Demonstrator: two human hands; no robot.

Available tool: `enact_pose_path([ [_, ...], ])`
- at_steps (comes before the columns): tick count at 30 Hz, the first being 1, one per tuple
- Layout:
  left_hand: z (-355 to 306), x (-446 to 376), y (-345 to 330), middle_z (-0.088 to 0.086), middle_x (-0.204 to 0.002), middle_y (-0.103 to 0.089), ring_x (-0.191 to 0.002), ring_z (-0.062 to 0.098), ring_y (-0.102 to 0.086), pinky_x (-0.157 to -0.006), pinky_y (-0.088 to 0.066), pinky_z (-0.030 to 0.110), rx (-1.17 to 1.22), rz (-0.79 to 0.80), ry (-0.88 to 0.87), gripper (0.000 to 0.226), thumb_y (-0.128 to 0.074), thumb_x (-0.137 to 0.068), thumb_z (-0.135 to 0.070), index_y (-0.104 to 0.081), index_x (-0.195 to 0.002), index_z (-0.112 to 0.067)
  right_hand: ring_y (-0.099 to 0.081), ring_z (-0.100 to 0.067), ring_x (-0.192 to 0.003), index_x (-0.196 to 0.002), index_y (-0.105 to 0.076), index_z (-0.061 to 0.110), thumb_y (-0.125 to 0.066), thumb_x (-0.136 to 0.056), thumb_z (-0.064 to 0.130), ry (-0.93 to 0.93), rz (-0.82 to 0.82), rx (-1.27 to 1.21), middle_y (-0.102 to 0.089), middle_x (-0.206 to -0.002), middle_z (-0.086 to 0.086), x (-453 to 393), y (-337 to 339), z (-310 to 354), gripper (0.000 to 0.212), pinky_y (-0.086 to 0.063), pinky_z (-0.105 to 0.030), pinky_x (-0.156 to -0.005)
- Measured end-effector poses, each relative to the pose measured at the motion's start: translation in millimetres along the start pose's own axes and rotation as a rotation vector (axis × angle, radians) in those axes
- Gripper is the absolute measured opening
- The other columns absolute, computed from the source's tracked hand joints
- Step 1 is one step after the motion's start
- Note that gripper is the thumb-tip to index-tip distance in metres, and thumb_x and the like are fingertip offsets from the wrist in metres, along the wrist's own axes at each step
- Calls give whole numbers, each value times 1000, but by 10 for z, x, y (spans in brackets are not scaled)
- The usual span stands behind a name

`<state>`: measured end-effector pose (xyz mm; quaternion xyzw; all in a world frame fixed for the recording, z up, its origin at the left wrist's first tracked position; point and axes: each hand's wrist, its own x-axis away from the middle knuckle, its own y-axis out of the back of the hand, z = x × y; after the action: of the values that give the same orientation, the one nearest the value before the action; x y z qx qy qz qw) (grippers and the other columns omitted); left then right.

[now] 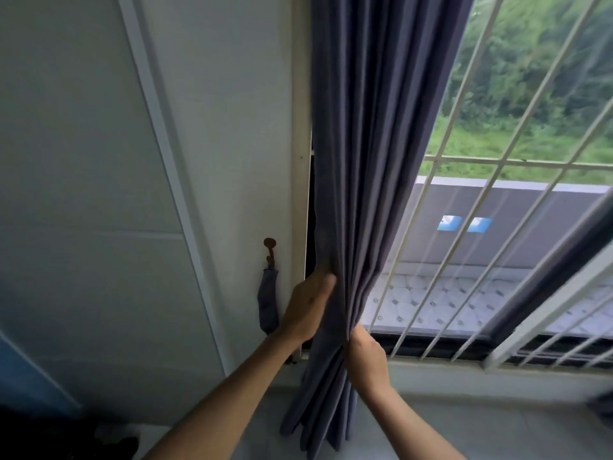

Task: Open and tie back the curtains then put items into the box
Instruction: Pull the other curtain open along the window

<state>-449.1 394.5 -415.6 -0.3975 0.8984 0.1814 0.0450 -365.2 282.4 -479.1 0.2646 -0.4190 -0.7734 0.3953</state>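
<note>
The grey-blue curtain [365, 161] hangs bunched into tight folds at the left edge of the window, just beside the white window frame [300, 127]. The left hand [306, 305] grips the curtain's left edge, thumb pressed onto the cloth; its other fingers are hidden behind the folds. Lower down, the right hand [366, 358] pinches the folds from the right side. Left of the curtain, a brown hook [270, 249] is fixed on the wall, with a tie-back strap [268, 302] of the same cloth dangling from it. White bars [464, 167] cross the window right of the curtain.
</note>
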Motion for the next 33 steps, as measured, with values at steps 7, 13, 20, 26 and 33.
enact_pose_path([
  [7,357,-164,130,-10,-113,-59,-103,15,-63,-91,-53,31,-36,-170,185,48,-63,-90,-7,-49,-135,-15,-59,-33,-100,-131,-46,20,-24,-92,21,5,-1,-35,-63,-115,-3,184,101,43,45,-30,-27,-67],
  [13,373,-393,54,-9,-86,-62,-82,10,-62,-70,-42,8,-191,-75,79,22,-69,-84,-7,-61,-103,-12,-60,-33,-97,-129,-44,18,-34,-93,13,22,18,29,-60,-114,-2,173,278,-40,38,-31,-30,-65],
  [20,330,-817,92,6,-103,-67,-97,22,-64,-82,-56,37,-165,338,331,53,-74,-71,3,-55,-118,-12,-59,-35,-98,-129,-46,14,-34,-87,2,114,144,104,-58,-112,-7,86,403,-159,45,-29,-29,-66],
  [26,276,-985,50,4,-84,-62,-74,10,-60,-68,-51,21,-11,538,599,21,-50,-90,7,-60,-98,-10,-57,-39,-95,-136,-43,19,-34,-86,-2,153,162,102,-58,-116,-8,21,376,-236,55,-32,-33,-65],
  [33,377,-961,-13,20,-98,-60,-89,28,-58,-89,-52,42,78,444,620,32,-59,-83,1,-58,-115,4,-58,-36,-83,-130,-47,17,-39,-81,-9,140,146,181,-54,-113,-5,-34,178,-327,56,-34,-36,-57],
])
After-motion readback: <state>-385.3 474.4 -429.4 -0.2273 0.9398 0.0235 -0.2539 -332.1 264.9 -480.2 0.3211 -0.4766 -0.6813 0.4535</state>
